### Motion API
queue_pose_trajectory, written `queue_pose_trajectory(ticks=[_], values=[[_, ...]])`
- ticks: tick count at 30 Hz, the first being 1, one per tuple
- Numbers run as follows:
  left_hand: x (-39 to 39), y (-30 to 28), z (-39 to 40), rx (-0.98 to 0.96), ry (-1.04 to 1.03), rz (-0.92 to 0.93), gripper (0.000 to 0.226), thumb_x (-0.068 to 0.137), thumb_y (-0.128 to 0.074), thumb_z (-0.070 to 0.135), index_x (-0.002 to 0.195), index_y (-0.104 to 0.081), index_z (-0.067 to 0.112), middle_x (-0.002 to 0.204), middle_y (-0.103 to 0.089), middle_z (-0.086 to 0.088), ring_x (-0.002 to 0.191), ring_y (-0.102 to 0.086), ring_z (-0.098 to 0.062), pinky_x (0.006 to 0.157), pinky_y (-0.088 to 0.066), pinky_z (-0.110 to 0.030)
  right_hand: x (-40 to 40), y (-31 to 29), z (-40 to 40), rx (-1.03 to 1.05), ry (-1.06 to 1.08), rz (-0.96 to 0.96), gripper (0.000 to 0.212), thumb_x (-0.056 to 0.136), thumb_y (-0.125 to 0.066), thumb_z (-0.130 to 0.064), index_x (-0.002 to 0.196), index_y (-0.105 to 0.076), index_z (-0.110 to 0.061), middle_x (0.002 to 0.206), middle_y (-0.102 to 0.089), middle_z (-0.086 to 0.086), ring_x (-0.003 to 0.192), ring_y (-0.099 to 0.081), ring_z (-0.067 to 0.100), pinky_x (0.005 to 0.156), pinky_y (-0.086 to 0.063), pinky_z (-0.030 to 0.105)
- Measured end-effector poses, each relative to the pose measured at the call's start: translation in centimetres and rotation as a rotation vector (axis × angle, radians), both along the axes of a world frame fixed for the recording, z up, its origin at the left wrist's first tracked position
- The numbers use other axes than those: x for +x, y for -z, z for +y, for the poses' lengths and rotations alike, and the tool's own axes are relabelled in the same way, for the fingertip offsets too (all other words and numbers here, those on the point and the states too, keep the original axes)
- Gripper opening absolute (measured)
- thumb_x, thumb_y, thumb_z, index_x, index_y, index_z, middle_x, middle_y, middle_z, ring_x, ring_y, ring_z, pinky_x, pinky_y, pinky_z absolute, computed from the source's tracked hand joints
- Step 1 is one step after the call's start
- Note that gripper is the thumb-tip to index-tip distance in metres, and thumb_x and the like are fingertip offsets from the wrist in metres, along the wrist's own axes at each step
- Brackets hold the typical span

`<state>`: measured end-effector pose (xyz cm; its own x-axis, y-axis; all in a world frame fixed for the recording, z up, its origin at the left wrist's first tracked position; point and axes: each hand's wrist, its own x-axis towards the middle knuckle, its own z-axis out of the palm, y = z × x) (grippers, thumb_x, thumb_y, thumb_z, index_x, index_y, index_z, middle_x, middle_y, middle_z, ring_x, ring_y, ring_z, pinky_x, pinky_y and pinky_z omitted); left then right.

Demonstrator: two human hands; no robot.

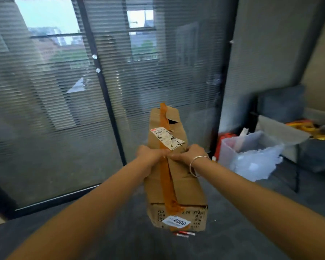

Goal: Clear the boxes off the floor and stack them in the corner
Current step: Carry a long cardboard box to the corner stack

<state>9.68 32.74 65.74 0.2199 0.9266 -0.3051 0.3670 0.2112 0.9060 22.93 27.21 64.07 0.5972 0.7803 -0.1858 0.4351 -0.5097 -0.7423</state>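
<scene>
Both arms reach out | left hand (151,154) and right hand (189,153) grip the top of a long brown box (174,177), fingers curled on its orange tape (166,177) | box is up off the gray floor (120,231) | plastic bag (251,156) to the right | glass wall with blinds (64,91) behind.

- Daylight enters through the window (49,17) at eleven o'clock, its panes nearly blown out.
- The room is dim and grey-toned.
- The slatted glass partition (64,109) carries hazy reflections.
- Soft blur throughout; label text is barely legible.
- Wide-angle distortion bends the edges, stretching both forearms at six o'clock.
</scene>
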Motion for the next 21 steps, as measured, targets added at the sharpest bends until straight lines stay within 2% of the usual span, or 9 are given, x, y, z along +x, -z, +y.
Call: queue_pose_trajectory(ticks=[4, 6, 9, 13, 16, 18, 21], values=[[7.3, -0.2, -4.9, 0.036, 0.168, 0.007, 0.078, 0.067, -0.086, 0.039, 0.129, -0.048, 0.013, 0.127, -0.059, -0.010, 0.115, -0.056, -0.031, 0.091, -0.047, -0.040, 5.8, -0.6, -8.0, 0.071, 0.115, -0.021, 0.060, 0.067, -0.077, -0.057, 0.110, -0.057, -0.020, 0.107, -0.063, 0.004, 0.094, -0.058, 0.021, 0.087, -0.052, 0.033], [11.7, -0.1, -9.0, 0.049, 0.247, 0.000, 0.079, 0.069, -0.085, 0.038, 0.132, -0.045, 0.011, 0.131, -0.055, -0.010, 0.121, -0.052, -0.031, 0.087, -0.042, -0.036, 9.3, -0.8, -13.1, 0.101, 0.193, -0.037, 0.064, 0.068, -0.077, -0.055, 0.118, -0.056, -0.021, 0.115, -0.063, 0.005, 0.101, -0.059, 0.022, 0.089, -0.050, 0.031], [17.4, -0.2, -15.3, 0.040, 0.358, -0.027, 0.084, 0.070, -0.084, 0.038, 0.136, -0.041, 0.010, 0.138, -0.050, -0.011, 0.127, -0.047, -0.032, 0.095, -0.042, -0.040, 13.7, -0.8, -20.3, 0.055, 0.334, -0.064, 0.074, 0.066, -0.076, -0.060, 0.124, -0.056, -0.019, 0.119, -0.062, 0.004, 0.108, -0.059, 0.024, 0.091, -0.050, 0.033], [24.9, 0.2, -24.9, 0.022, 0.502, -0.019, 0.090, 0.069, -0.085, 0.040, 0.140, -0.037, 0.013, 0.135, -0.052, -0.010, 0.125, -0.049, -0.030, 0.091, -0.042, -0.039, 19.8, -0.9, -31.3, -0.011, 0.521, -0.071, 0.070, 0.063, -0.075, -0.064, 0.114, -0.058, -0.019, 0.113, -0.063, 0.005, 0.102, -0.061, 0.025, 0.083, -0.053, 0.033], [29.7, 1.0, -30.7, 0.031, 0.595, -0.020, 0.084, 0.056, -0.088, 0.046, 0.126, -0.052, 0.016, 0.120, -0.061, -0.003, 0.112, -0.058, -0.027, 0.090, -0.049, -0.036, 23.4, -0.4, -38.2, -0.048, 0.625, -0.067, 0.068, 0.059, -0.076, -0.066, 0.106, -0.060, -0.019, 0.105, -0.064, 0.003, 0.095, -0.062, 0.023, 0.075, -0.053, 0.033], [33.9, 1.9, -36.0, 0.032, 0.701, -0.017, 0.087, 0.048, -0.088, 0.053, 0.121, -0.054, 0.019, 0.116, -0.064, -0.003, 0.106, -0.061, -0.027, 0.086, -0.052, -0.038, 26.4, 0.4, -44.3, -0.047, 0.713, -0.054, 0.062, 0.060, -0.075, -0.063, 0.102, -0.059, -0.019, 0.101, -0.064, 0.002, 0.089, -0.062, 0.021, 0.070, -0.052, 0.031], [37.8, 2.4, -42.3, 0.025, 0.802, -0.031, 0.087, 0.059, -0.087, 0.047, 0.129, -0.047, 0.014, 0.124, -0.059, -0.006, 0.113, -0.057, -0.029, 0.084, -0.048, -0.035, 29.1, 1.7, -50.8, -0.043, 0.821, -0.018, 0.056, 0.062, -0.074, -0.059, 0.098, -0.061, -0.019, 0.095, -0.063, 0.001, 0.084, -0.062, 0.019, 0.072, -0.056, 0.033]])
